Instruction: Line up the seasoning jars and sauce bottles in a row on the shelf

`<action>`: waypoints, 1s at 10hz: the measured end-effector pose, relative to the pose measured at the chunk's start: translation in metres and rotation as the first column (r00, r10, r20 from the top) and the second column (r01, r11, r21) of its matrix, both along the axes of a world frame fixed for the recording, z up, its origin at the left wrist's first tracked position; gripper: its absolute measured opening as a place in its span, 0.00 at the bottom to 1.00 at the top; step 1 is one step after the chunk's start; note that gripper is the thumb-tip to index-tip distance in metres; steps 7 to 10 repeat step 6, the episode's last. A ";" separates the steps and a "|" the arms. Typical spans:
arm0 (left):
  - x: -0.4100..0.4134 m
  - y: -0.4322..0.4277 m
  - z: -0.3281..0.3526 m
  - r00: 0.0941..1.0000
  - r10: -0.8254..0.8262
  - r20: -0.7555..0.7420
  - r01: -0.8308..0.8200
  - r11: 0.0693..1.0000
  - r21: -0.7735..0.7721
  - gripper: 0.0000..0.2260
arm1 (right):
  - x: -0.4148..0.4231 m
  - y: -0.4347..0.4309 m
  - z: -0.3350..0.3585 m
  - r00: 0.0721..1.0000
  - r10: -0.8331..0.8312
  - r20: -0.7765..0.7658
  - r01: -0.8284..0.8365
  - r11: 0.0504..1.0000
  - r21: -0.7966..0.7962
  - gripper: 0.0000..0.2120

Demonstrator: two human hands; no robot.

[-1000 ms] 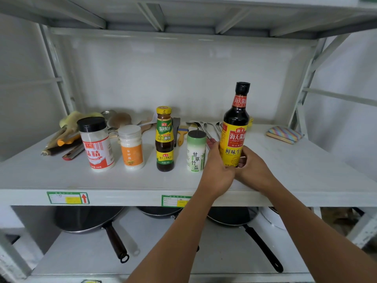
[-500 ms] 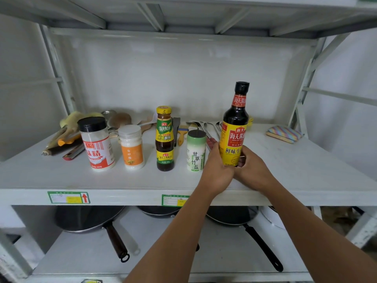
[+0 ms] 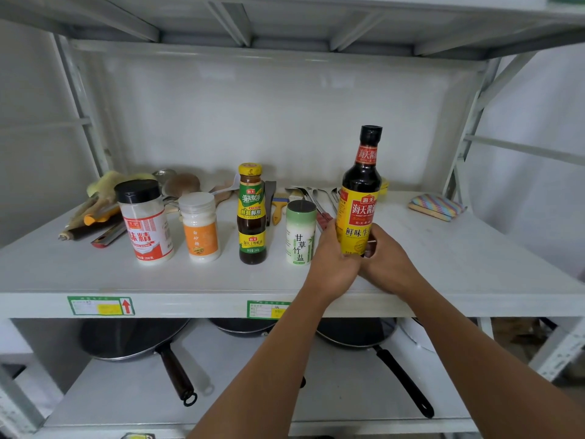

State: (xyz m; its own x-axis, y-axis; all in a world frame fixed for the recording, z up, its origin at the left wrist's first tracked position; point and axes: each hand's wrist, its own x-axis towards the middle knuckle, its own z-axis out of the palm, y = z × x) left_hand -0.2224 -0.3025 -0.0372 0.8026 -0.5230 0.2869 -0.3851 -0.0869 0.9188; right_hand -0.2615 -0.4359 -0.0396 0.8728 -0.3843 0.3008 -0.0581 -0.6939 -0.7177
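Observation:
A tall dark soy sauce bottle [image 3: 361, 191] with a yellow label stands upright at the right end of a row on the white shelf [image 3: 474, 267]. My left hand [image 3: 332, 267] and my right hand [image 3: 389, 267] both wrap its base. To its left stand a green-white salt jar [image 3: 300, 232], a dark oyster sauce bottle [image 3: 251, 213] with a yellow cap, an orange-labelled white jar [image 3: 200, 226] and a black-lidded jar [image 3: 145, 221] with a red label.
Spatulas, brushes and spoons [image 3: 104, 204] lie at the back of the shelf behind the row. A striped sponge [image 3: 438, 206] lies at the back right. Black pans [image 3: 133, 340] sit on the lower shelf.

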 end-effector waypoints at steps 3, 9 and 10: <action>0.003 0.000 -0.003 1.000 -0.009 0.002 0.009 1.000 -0.011 0.34 | 0.000 0.004 0.002 1.000 -0.016 -0.017 0.016 1.000 -0.004 0.34; -0.051 0.051 0.009 0.990 0.007 0.143 -0.019 0.996 0.082 0.31 | -0.027 0.023 0.001 0.991 -0.133 -0.019 0.134 0.990 0.038 0.47; -0.051 0.051 0.009 0.990 0.007 0.143 -0.019 0.996 0.082 0.31 | -0.027 0.023 0.001 0.991 -0.133 -0.019 0.134 0.990 0.038 0.47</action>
